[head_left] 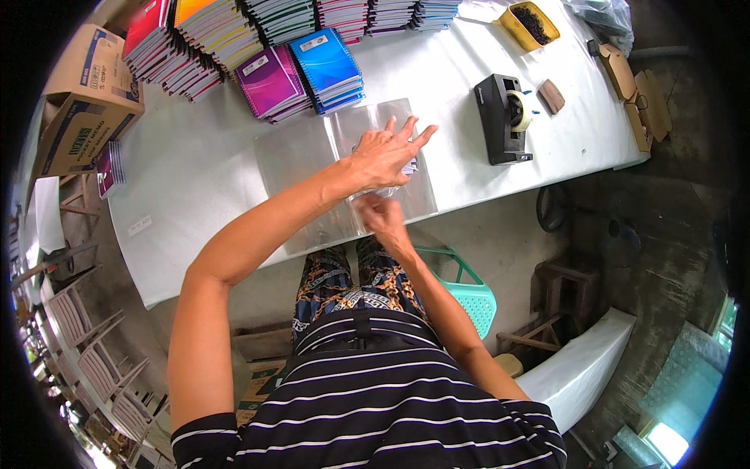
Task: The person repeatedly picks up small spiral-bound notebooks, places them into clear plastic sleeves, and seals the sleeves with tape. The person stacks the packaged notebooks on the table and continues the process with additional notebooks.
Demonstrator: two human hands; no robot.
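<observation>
My left hand (384, 156) reaches over the clear plastic sheets (301, 168) with its fingers spread. Beneath its palm lies a small, partly hidden item that looks wrapped in clear plastic; I cannot make out its kind. Nearer the table's front edge, my right hand (380, 214) is blurred by motion, its fingers curled in at the plastic. What those fingers hold, if anything, is hidden. Just beyond the sheets sit a stack of purple spiral notebooks (269, 78) and a stack of blue spiral notebooks (324, 66).
More notebook stacks (219, 35) line the table's far side. A black tape dispenser (494, 117), a brown block (551, 97) and a yellow tub (530, 26) with dark contents stand at right. At left are a cardboard box (90, 102) and small notebooks (111, 168). A green stool (469, 301) is below.
</observation>
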